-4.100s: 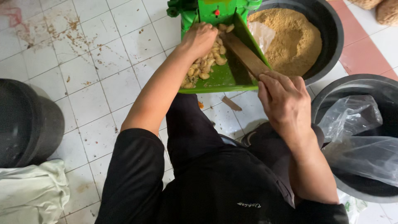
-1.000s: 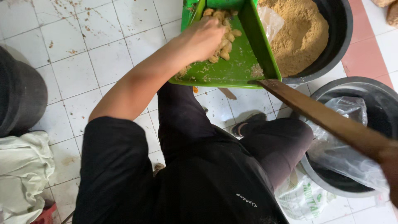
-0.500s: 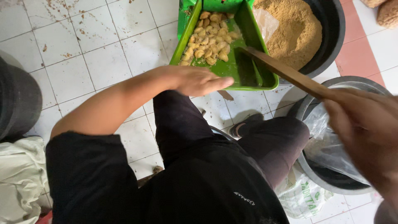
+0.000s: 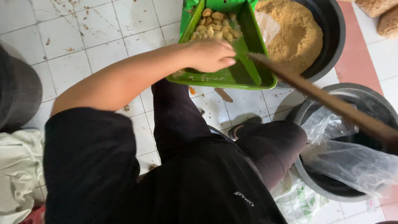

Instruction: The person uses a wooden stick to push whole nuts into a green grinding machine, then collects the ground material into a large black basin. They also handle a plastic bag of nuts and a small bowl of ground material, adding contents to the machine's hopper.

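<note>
A green plastic tray lies on the white tiled floor in front of my knees. A heap of pale, nut-like pieces sits at its far end. My left hand reaches over the near part of the tray, palm down with fingers stretched out and nothing in them. A long wooden stick slants in from the right edge, its tip resting inside the tray's right side. My right hand lies beyond the frame's right edge, so I cannot see it.
A black basin of brown powder stands behind the tray. At the right is a second black basin with a clear plastic bag. At the left are a dark round container and a white cloth.
My left hand has come off the heap of pieces and drawn back to the near part of the tray. The stick's tip now rests in the tray, and my right hand has left the view.
</note>
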